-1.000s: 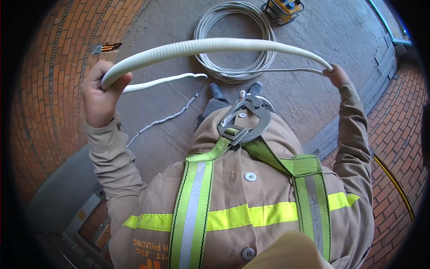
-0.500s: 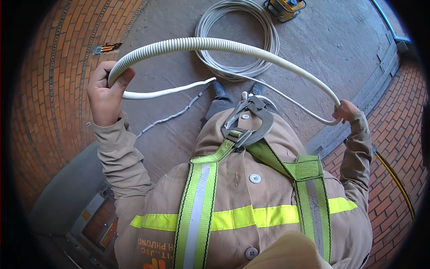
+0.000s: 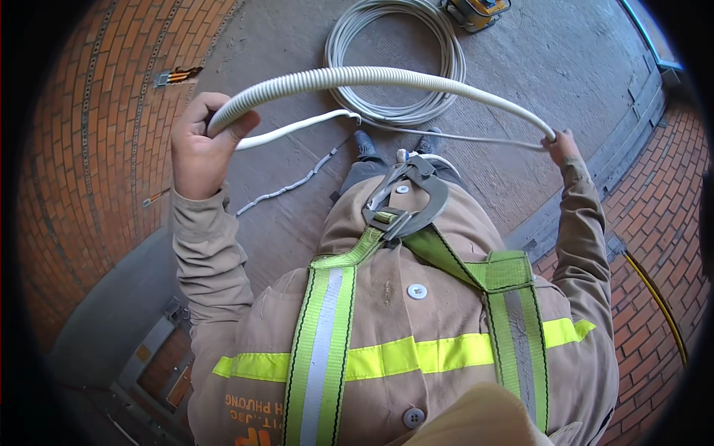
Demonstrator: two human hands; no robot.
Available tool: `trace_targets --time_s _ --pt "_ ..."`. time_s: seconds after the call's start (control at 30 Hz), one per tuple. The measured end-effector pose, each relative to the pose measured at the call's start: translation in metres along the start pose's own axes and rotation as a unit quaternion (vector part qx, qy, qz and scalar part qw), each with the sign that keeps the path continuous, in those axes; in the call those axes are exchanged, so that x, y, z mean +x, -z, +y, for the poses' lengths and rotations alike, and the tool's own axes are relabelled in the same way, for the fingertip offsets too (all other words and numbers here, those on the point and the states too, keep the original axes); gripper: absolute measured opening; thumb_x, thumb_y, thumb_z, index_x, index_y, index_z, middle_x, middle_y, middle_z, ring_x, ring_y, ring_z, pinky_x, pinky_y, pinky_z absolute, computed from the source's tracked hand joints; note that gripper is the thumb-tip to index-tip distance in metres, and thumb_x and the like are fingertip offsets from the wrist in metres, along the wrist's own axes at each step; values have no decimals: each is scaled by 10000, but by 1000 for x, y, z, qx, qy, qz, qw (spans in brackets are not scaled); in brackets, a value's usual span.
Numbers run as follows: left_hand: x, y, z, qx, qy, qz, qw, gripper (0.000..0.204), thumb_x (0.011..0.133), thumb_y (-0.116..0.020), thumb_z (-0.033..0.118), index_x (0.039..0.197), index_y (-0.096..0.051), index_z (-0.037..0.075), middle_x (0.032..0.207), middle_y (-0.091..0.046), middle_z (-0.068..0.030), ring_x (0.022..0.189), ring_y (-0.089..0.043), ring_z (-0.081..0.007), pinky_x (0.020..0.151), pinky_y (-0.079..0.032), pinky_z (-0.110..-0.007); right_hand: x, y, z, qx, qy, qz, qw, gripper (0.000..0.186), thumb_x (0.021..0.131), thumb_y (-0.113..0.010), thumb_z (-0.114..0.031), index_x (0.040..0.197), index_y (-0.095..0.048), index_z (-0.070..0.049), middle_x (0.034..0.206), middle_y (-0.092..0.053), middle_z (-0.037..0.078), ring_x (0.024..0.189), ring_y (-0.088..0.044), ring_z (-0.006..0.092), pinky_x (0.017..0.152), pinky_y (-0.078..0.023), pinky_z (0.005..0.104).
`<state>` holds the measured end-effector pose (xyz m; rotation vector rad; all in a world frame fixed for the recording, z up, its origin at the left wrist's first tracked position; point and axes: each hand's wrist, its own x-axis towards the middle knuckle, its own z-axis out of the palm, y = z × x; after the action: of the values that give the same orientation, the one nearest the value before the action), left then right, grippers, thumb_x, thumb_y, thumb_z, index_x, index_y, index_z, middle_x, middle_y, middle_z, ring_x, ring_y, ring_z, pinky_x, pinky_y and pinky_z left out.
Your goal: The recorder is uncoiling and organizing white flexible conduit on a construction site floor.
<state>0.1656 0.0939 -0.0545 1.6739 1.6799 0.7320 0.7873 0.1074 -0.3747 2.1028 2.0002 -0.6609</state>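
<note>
Between my hands: corrugated white conduit (image 3: 387, 78) arches left to right above the concrete floor (image 3: 550, 67).
Cable: I see a thin white cable (image 3: 297, 128) emerge from the conduit's left end.
Left hand (image 3: 199, 149): fist wrapped around the conduit's left end.
Right hand (image 3: 563, 146): fingers pinching the conduit's right end.
Far: coiled white cable (image 3: 394, 44) on the floor, yellow box (image 3: 476, 9) just beyond.
Near: harness hook (image 3: 405, 197) on my chest.

A grey concrete floor (image 3: 282, 44) runs between red brick paving (image 3: 82, 149) on either side. A coil of white cable (image 3: 398, 59) lies on the concrete near a yellow device (image 3: 476, 9). A short white strip (image 3: 286, 189) rests beside it, while an orange-handled tool (image 3: 178, 74) sits on the bricks.
</note>
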Motion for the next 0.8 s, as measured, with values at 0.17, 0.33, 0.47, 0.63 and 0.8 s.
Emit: trace_targets --time_s 0.17,0.33,0.47,0.63,0.8 --pt "-26 -13 13 -30 23 -35 999 217 854 -765 144 922 -585 43 785 -488 39 702 -431 -51 631 -355 -208 57 57 -18 207 -151 -13 967 187 927 -645 -207 1074 -655 -91 785 -623 87 566 -598 238 525 -535 397" --pt "-43 -25 19 -103 -1 -71 992 221 827 -784 111 914 -596 32 774 -539 26 704 -467 -65 617 -390 -240 131 35 -31 703 -215 5 678 243 962 -494 -145 1169 -549 -30 1082 -655 212 936 -673 327 728 -591 432" --pt "-49 -45 20 -134 -37 -93 986 214 819 -784 101 917 -605 35 766 -545 2 675 -462 -88 605 -389 -257 170 21 -79 918 -133 23 374 412 957 -456 -157 1331 -406 10 1265 -553 287 1225 -524 410 918 -541 467" --pt "-21 -87 24 -144 -107 -136 974 231 797 -795 97 931 -617 37 779 -577 -38 675 -518 -125 615 -419 -279 232 89 -159 967 -110 -10 231 739 930 -562 -225 1431 -135 110 1318 -446 343 1183 -516 453 984 -481 494" --pt "26 -96 -33 -137 -132 -103 976 257 812 -783 174 970 -625 48 808 -629 -102 730 -619 -221 660 -485 -352 227 116 -257 931 -23 -167 323 563 948 -562 -205 1324 -323 140 1118 -590 287 936 -628 379 865 -556 450"
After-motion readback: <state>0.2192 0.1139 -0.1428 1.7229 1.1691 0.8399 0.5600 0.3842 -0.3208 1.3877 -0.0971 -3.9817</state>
